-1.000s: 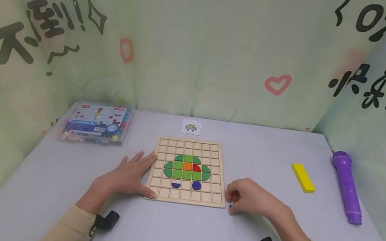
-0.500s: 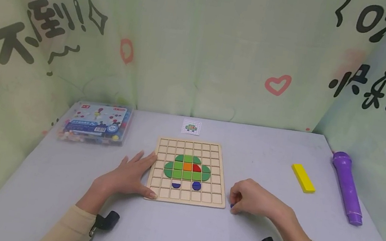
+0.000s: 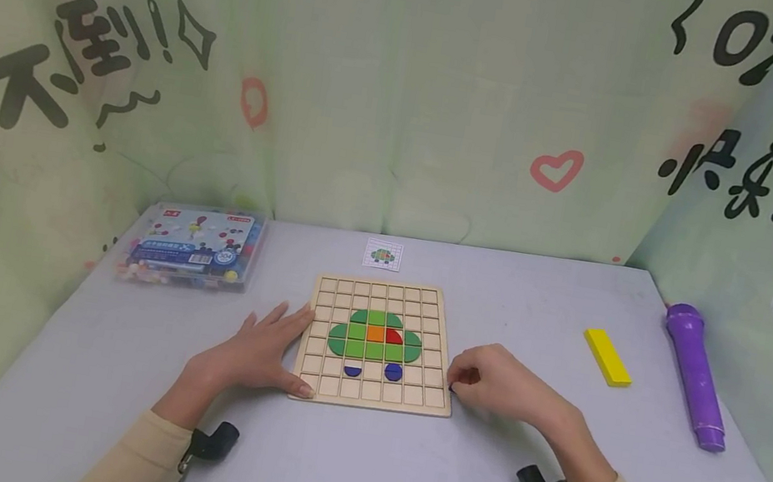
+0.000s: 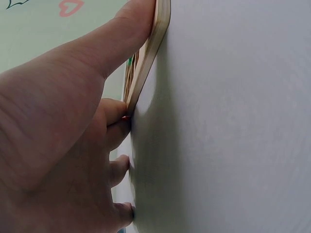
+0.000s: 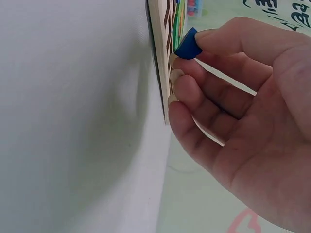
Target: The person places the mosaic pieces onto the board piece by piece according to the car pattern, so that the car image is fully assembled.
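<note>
A square wooden grid board (image 3: 410, 397) lies on the table, with green, orange, red and blue pieces set in its cells. My left hand (image 3: 260, 350) steadies it, spread fingers at the left edge and thumb (image 4: 127, 29) on the near-left corner. At the board's right edge, my right hand (image 3: 502, 384) pinches a blue half-round piece (image 5: 188, 46) between thumb and index finger. On the board, a blue half-round piece (image 3: 352, 371) sits at the lower left of the green shape. A full blue circle (image 3: 393, 372) lies to its right.
A small pattern card (image 3: 382, 255) lies behind the board. At the back left is a clear plastic case (image 3: 192, 244) of coloured parts. A yellow block (image 3: 607, 358) and a purple tube (image 3: 696, 376) lie on the right. Printed curtains surround the table.
My right hand first drew slightly right with the small blue piece, then rose off the table and moved left to the board's right edge. My left hand has stayed still.
</note>
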`<control>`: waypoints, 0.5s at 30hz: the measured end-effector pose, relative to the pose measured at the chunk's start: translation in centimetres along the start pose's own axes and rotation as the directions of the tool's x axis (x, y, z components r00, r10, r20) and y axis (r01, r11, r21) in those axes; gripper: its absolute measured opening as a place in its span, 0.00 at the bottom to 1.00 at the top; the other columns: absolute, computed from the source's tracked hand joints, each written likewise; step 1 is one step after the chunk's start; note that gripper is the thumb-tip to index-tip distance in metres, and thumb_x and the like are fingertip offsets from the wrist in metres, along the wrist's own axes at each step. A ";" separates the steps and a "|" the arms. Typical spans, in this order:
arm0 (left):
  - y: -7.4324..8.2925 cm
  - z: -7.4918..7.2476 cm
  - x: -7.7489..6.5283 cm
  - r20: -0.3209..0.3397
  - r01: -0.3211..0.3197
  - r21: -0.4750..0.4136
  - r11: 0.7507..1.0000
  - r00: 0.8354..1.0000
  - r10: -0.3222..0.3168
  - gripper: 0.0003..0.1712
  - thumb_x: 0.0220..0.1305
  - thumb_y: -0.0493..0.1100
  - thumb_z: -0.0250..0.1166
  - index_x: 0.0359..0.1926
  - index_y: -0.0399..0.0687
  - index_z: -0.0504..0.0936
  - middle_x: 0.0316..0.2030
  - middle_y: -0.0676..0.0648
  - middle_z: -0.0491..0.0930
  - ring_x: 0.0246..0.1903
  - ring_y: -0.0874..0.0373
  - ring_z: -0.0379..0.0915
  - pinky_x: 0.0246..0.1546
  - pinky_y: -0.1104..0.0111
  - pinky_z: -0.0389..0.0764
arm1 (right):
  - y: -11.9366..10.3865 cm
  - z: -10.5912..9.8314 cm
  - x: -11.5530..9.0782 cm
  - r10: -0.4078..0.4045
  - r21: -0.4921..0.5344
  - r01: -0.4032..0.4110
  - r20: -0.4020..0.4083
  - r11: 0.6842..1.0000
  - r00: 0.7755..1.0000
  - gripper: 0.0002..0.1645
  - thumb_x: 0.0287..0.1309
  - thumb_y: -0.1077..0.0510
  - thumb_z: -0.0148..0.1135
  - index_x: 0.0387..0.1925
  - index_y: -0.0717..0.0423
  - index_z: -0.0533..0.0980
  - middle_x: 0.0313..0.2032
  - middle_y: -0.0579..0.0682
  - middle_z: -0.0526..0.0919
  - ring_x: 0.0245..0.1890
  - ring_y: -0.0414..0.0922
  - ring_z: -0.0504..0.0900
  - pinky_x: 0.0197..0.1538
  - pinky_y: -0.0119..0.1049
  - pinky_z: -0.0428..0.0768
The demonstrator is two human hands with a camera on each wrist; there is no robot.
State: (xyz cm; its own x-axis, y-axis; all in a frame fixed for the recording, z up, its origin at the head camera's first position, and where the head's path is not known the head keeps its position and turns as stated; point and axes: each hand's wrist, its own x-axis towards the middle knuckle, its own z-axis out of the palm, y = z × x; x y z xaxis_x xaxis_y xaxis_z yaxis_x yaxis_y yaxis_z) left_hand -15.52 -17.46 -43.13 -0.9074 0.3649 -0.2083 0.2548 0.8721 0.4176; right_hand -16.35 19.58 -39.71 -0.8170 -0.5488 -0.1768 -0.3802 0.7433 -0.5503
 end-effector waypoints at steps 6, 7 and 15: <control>-0.2 0.1 0.0 -0.011 -0.010 -0.009 1.000 1.000 0.010 0.72 0.40 0.74 0.74 0.79 0.49 0.50 0.79 0.48 0.49 0.79 0.39 0.36 0.72 0.31 0.39 | -0.8 0.1 1.2 -0.016 0.047 0.017 -0.014 0.999 1.000 0.12 0.53 0.68 0.62 0.31 0.49 0.84 0.30 0.44 0.82 0.32 0.42 0.75 0.34 0.30 0.76; -0.2 0.1 0.0 -0.009 -0.010 -0.007 1.000 1.000 0.010 0.72 0.40 0.74 0.74 0.79 0.49 0.50 0.79 0.49 0.49 0.79 0.39 0.36 0.72 0.31 0.39 | -1.0 0.1 1.4 -0.017 0.051 0.018 -0.014 0.999 1.000 0.12 0.53 0.69 0.61 0.32 0.49 0.84 0.30 0.45 0.82 0.32 0.42 0.75 0.34 0.30 0.76; -0.2 0.1 0.0 -0.004 -0.007 -0.012 1.000 1.000 0.006 0.72 0.40 0.74 0.74 0.79 0.49 0.50 0.79 0.49 0.48 0.79 0.40 0.35 0.73 0.33 0.39 | -2.6 0.5 3.3 -0.092 0.085 0.096 -0.054 0.992 0.994 0.14 0.50 0.71 0.60 0.32 0.52 0.84 0.28 0.42 0.80 0.30 0.41 0.74 0.32 0.30 0.75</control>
State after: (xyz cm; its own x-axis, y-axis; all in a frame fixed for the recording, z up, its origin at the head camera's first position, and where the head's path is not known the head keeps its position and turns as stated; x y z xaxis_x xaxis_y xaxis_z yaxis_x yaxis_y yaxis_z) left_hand -15.56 -17.59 -43.31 -0.9070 0.3693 -0.2023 0.2568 0.8658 0.4294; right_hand -17.88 15.64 -39.28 -0.8007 -0.5935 -0.0814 -0.4189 0.6518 -0.6322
